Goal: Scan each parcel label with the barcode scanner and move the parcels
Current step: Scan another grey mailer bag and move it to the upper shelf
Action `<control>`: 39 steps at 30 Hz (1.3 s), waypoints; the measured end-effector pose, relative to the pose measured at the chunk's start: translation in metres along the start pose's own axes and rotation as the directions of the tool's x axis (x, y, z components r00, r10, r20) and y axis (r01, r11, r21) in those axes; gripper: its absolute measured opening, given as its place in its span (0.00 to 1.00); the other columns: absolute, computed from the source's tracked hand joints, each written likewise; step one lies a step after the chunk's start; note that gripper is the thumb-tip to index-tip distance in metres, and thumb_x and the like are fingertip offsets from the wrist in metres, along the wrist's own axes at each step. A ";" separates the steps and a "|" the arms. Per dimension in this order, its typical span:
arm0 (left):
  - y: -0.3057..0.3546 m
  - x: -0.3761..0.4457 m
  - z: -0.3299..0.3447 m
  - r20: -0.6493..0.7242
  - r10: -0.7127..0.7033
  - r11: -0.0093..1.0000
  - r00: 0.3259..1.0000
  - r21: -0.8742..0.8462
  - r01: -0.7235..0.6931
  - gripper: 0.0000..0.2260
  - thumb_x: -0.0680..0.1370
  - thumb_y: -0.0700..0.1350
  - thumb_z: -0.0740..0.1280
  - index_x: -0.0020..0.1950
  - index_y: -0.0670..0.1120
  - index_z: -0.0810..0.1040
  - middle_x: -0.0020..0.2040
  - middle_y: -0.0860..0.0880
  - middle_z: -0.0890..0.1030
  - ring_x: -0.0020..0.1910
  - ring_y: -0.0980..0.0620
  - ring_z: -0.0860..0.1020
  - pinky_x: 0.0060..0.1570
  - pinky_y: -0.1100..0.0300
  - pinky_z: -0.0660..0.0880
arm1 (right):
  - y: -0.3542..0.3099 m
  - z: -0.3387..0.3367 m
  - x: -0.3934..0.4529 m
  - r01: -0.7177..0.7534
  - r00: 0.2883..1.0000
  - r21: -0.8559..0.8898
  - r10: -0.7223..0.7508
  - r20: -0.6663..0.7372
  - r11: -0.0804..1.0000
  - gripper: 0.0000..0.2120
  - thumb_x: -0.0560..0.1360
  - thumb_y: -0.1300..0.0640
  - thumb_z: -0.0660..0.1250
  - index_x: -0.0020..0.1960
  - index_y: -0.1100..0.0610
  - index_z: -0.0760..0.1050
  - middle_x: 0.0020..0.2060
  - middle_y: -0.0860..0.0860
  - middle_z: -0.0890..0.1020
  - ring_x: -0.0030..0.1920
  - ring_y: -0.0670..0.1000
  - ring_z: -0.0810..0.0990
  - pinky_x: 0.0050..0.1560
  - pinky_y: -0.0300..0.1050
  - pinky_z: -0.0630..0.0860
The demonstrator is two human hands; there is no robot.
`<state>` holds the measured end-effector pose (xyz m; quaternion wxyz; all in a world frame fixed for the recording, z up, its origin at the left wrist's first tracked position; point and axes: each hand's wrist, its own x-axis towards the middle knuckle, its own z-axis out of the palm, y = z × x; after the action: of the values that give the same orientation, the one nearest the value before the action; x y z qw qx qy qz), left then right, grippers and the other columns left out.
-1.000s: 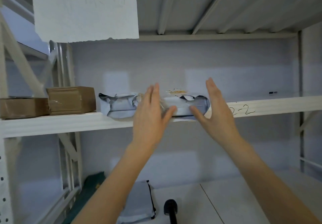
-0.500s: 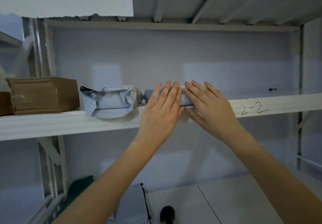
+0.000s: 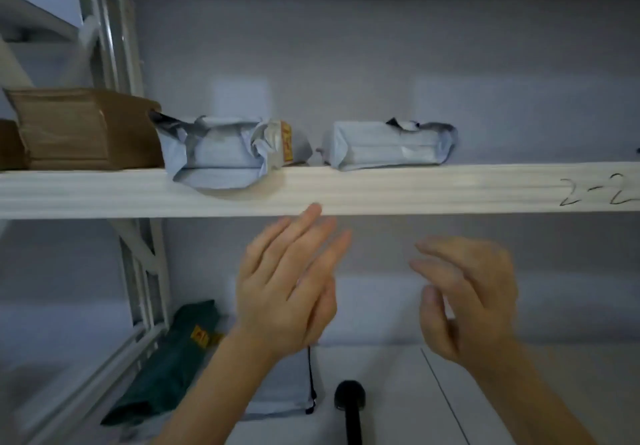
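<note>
Head view: both hands hang in the air below the shelf (image 3: pixel 346 191), holding nothing. The left hand (image 3: pixel 287 292) has straight, spread fingers, its fingertips just under the shelf's front edge. The right hand (image 3: pixel 467 295) has loosely bent fingers, its grip apart and empty. On the shelf two grey parcels lie side by side with a small gap between them: the left parcel (image 3: pixel 221 153) touches a brown box (image 3: pixel 83 129), and the right parcel (image 3: pixel 388 146) sits near the handwritten mark "2-2" (image 3: pixel 595 193). Below, on the desk (image 3: pixel 519 392), the black scanner (image 3: pixel 349 406) lies beside another grey parcel (image 3: pixel 284 392) and a green parcel (image 3: pixel 166 372).
</note>
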<state>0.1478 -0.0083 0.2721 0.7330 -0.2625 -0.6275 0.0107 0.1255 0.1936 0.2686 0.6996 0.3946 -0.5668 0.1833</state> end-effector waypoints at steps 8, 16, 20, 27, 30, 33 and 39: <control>0.018 -0.226 -0.021 0.798 -0.519 0.823 0.308 0.368 0.433 0.17 0.66 0.39 0.76 0.52 0.35 0.81 0.54 0.33 0.80 0.52 0.34 0.81 0.47 0.43 0.79 | -0.075 0.084 -0.195 -0.705 0.357 -0.137 0.515 0.779 0.696 0.09 0.72 0.64 0.66 0.51 0.64 0.76 0.50 0.58 0.77 0.48 0.57 0.76 0.43 0.45 0.74; -0.023 -0.325 -0.002 0.813 -0.563 0.680 -0.150 0.558 0.476 0.28 0.80 0.55 0.58 0.76 0.44 0.54 0.76 0.43 0.59 0.74 0.46 0.59 0.69 0.56 0.62 | -0.119 0.189 -0.257 -0.776 -0.215 -0.452 0.490 0.845 0.440 0.21 0.77 0.53 0.60 0.66 0.64 0.65 0.63 0.61 0.70 0.61 0.60 0.72 0.57 0.49 0.72; -0.033 -0.352 0.010 0.842 -0.517 0.727 -0.156 0.528 0.439 0.27 0.80 0.54 0.56 0.76 0.43 0.54 0.73 0.42 0.61 0.69 0.44 0.65 0.65 0.57 0.64 | -0.124 0.224 -0.271 -0.728 -0.324 -0.587 0.577 0.750 0.354 0.23 0.78 0.54 0.58 0.66 0.68 0.63 0.65 0.64 0.69 0.64 0.63 0.69 0.60 0.51 0.68; -0.036 -0.377 0.017 0.849 -0.522 0.634 -0.079 0.448 0.630 0.22 0.79 0.51 0.61 0.69 0.39 0.67 0.69 0.39 0.67 0.59 0.40 0.71 0.57 0.52 0.69 | -0.121 0.251 -0.285 -0.741 -0.479 -0.669 0.659 0.580 0.050 0.21 0.77 0.55 0.61 0.61 0.71 0.67 0.59 0.66 0.74 0.60 0.64 0.73 0.59 0.51 0.69; -0.034 -0.379 0.019 0.866 -0.495 0.649 -0.066 0.419 0.635 0.23 0.77 0.50 0.64 0.65 0.36 0.71 0.66 0.37 0.69 0.55 0.37 0.72 0.55 0.49 0.71 | -0.115 0.259 -0.287 -0.750 -0.564 -0.652 0.628 0.537 -0.116 0.20 0.74 0.54 0.63 0.59 0.68 0.71 0.56 0.63 0.77 0.58 0.63 0.75 0.60 0.53 0.72; -0.036 -0.379 0.019 0.873 -0.483 0.670 -0.062 0.414 0.616 0.24 0.75 0.52 0.67 0.62 0.35 0.73 0.63 0.36 0.73 0.52 0.36 0.74 0.52 0.48 0.72 | -0.106 0.263 -0.289 -0.730 -0.664 -0.609 0.533 0.524 -0.310 0.23 0.71 0.52 0.65 0.59 0.67 0.73 0.54 0.61 0.79 0.55 0.63 0.78 0.53 0.52 0.76; -0.038 -0.380 0.020 0.868 -0.495 0.662 -0.032 0.401 0.633 0.23 0.74 0.52 0.68 0.60 0.36 0.75 0.61 0.37 0.74 0.50 0.36 0.74 0.50 0.48 0.72 | -0.099 0.265 -0.289 -0.743 -0.655 -0.583 0.541 0.528 -0.330 0.13 0.70 0.54 0.69 0.41 0.64 0.72 0.34 0.54 0.74 0.38 0.55 0.77 0.32 0.41 0.69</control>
<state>0.0369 -0.1647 -0.0593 0.1257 0.0368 -0.9764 -0.1720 -0.0610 -0.0139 -0.0244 -0.1548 -0.1395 -0.8159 0.5394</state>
